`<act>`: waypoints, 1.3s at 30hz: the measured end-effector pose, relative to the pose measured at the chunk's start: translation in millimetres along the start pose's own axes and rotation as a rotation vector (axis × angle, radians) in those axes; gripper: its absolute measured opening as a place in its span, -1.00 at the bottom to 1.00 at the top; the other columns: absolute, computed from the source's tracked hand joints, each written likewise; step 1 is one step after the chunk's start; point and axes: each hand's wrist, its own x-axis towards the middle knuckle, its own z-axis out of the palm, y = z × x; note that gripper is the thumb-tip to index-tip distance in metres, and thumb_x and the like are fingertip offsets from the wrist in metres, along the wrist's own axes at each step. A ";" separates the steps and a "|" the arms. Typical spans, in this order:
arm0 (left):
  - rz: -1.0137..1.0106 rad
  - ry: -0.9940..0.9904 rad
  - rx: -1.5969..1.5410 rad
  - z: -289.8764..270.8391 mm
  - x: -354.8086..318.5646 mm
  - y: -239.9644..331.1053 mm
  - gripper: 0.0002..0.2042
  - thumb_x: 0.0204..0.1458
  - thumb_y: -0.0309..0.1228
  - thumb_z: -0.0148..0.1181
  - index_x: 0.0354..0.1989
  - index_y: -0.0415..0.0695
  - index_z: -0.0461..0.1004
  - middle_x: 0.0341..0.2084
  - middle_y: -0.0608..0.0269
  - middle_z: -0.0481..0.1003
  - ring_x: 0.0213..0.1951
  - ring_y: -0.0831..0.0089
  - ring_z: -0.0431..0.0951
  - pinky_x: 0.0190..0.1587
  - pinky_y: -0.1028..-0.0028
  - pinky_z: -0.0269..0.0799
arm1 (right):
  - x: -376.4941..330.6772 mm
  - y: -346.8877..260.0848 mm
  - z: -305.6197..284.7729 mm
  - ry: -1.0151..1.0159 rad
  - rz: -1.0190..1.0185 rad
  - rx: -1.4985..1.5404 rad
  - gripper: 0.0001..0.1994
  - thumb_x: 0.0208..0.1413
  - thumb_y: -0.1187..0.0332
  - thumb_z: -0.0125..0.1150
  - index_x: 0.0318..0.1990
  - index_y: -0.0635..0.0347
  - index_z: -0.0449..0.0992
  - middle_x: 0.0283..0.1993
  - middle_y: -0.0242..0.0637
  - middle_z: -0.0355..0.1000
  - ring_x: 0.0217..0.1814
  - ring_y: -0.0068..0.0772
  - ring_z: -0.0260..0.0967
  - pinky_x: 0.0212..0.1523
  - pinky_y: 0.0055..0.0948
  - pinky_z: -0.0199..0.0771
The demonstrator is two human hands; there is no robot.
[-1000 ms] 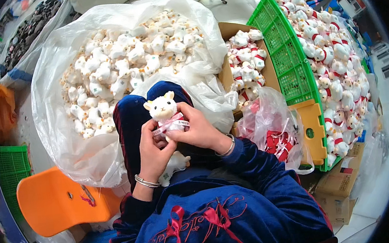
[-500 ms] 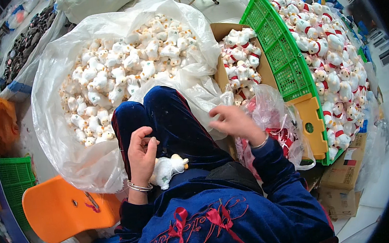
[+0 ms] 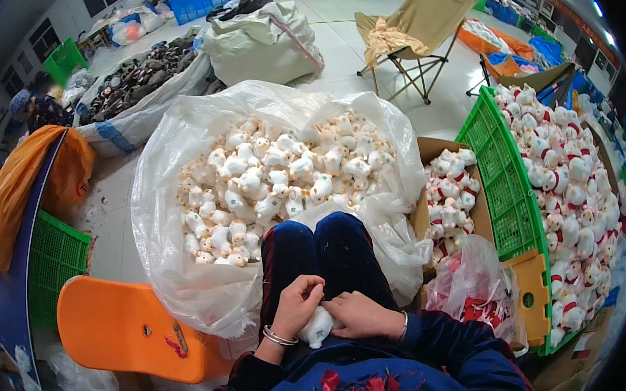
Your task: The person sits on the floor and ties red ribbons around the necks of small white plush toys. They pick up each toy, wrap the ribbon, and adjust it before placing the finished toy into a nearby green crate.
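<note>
On my lap lies a small white plush toy (image 3: 316, 329), its rounded body showing between my two hands. My left hand (image 3: 299, 305) is closed at the toy's left side, fingers curled inward and thumb pressed near them. From the right, my right hand (image 3: 361, 315) is bent over the toy's upper right part, its fingertips close to my left thumb. The toy's upper end is hidden under my fingers. Beyond my knees, a large clear plastic bag (image 3: 168, 250) stands open, full of similar white plush toys (image 3: 280, 170) without red bands.
At my right, a cardboard box (image 3: 482, 225) holds white toys with red bands, beside a plastic bag of red ribbons (image 3: 469, 286). A green crate (image 3: 504, 164) borders a heap of banded toys (image 3: 568, 191). An orange chair (image 3: 125, 333) with small scissors stands at my left.
My right hand has come in from the ribbon bag's side to my lap, meeting my left hand at the toy. The view has tilted up, showing more of the room.
</note>
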 end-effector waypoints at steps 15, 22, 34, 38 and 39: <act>0.128 -0.356 0.364 -22.2 -11.8 28.5 -0.53 0.02 -0.31 0.40 0.08 -0.26 0.48 0.05 -0.02 0.48 0.12 0.10 0.51 0.26 0.30 0.36 | -2.9 5.3 -36.0 0.246 0.198 0.518 -0.50 -0.06 0.24 0.47 0.04 0.26 0.52 -0.04 0.01 0.50 0.04 0.05 0.50 0.08 -0.20 0.50; 0.314 -0.088 0.501 13.2 -16.4 23.7 -0.69 -0.02 -0.34 0.31 -0.13 -0.24 0.49 -0.17 -0.10 0.52 -0.02 -0.09 0.49 0.08 0.10 0.40 | 1.6 -15.6 -42.6 0.370 0.332 0.414 -0.63 0.05 0.28 0.36 -0.03 0.29 0.51 -0.12 -0.04 0.50 -0.10 -0.08 0.51 -0.02 -0.24 0.51; 0.300 0.247 0.186 3.9 1.4 4.5 -0.63 0.04 -0.26 0.33 0.01 -0.15 0.56 -0.14 0.01 0.60 -0.05 0.13 0.60 0.10 0.21 0.48 | -8.1 11.7 -43.4 0.489 0.238 1.094 -0.71 0.31 0.34 0.22 0.11 0.21 0.41 -0.28 -0.40 0.38 -0.43 -0.64 0.30 -0.39 -0.65 0.33; -0.051 0.409 -0.087 -57.4 -11.2 12.3 -0.55 0.11 -0.27 0.38 0.11 -0.25 0.50 -0.06 0.04 0.62 -0.04 0.23 0.64 0.05 0.24 0.54 | -27.5 21.2 -77.3 0.759 0.330 0.912 -0.80 0.39 0.38 0.11 0.04 0.31 0.47 -0.26 -0.35 0.47 -0.42 -0.69 0.30 -0.38 -0.64 0.30; -0.007 0.425 -0.224 -66.6 -13.0 3.2 -0.56 0.11 -0.33 0.40 0.11 -0.26 0.49 -0.05 0.10 0.61 -0.05 0.35 0.64 0.01 0.31 0.57 | -29.9 29.3 -85.1 0.827 0.295 0.956 -0.79 0.39 0.38 0.11 0.05 0.32 0.47 -0.23 -0.33 0.50 -0.39 -0.69 0.32 -0.35 -0.64 0.31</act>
